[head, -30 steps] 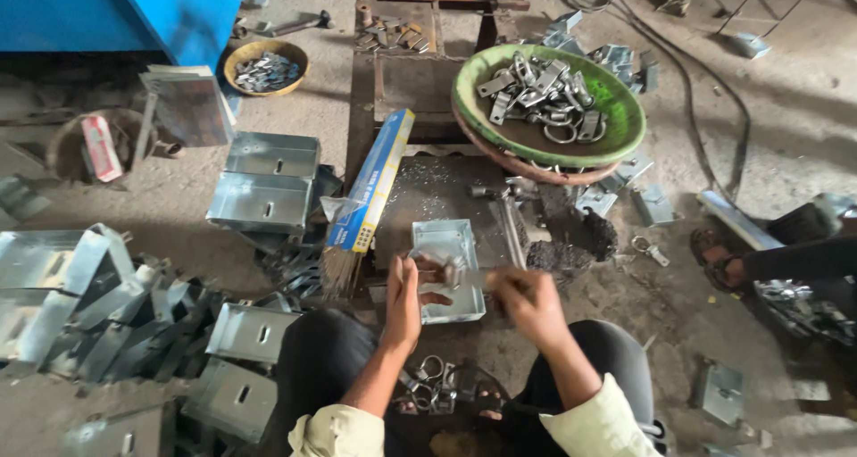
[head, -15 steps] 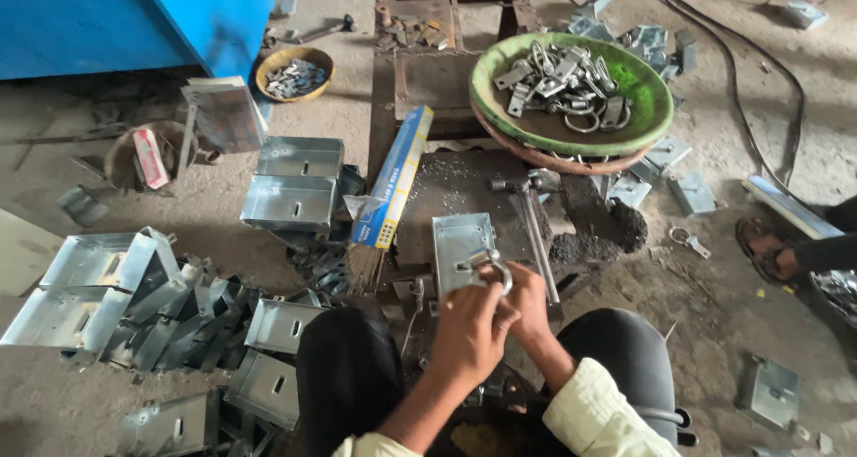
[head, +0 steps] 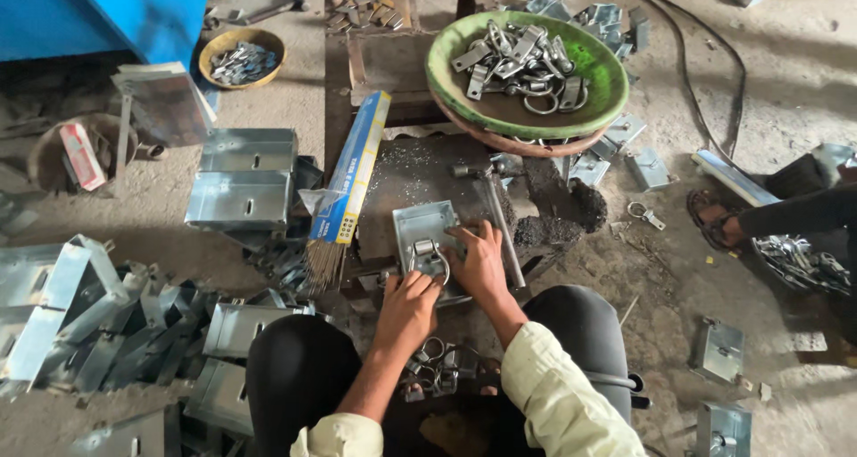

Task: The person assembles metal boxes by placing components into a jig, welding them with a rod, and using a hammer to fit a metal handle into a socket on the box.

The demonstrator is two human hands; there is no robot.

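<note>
On the metal plate (head: 427,234), both curled hands (head: 446,278) pinch a ring clasp (head: 428,256).

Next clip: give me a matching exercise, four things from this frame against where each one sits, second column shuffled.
1. green bowl
2. small yellow bowl
3. hammer
4. metal plate with ring

a. far left, by the blue cabinet
b. under both hands
c. top centre, full of metal clamps
d. lying just right of the plate

Pairs: 1-c, 2-a, 3-d, 4-b

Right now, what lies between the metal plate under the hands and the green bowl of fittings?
In the head view, a hammer lies on the dark bench between the metal plate and the green bowl.
</note>
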